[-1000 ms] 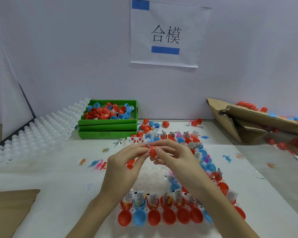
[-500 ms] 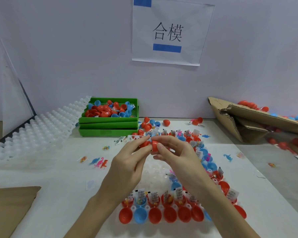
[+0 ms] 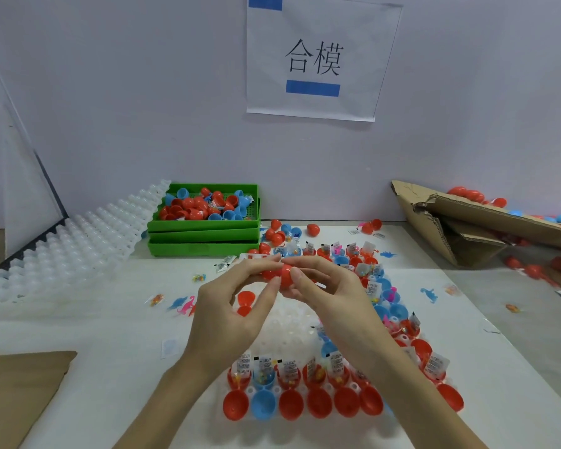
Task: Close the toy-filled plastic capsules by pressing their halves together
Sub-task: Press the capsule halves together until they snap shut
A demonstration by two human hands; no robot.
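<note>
1. A paper sign (image 3: 318, 59) with two printed characters and blue bars hangs on the wall.
2. Torn cardboard boxes (image 3: 467, 228) slump at the right of the surface (image 3: 78, 325).
3. Flat brown cardboard (image 3: 17, 393) lies near left.
4. Small pink and blue figures (image 3: 183, 304), possibly dinosaurs, lie loose.

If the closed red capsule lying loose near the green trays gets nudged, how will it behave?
The closed red capsule looks egg-shaped and smooth, so it would probably roll, wobbling rather than going straight. It seems thin plastic, so likely light. The white table shows no rim, so it might travel.
</note>
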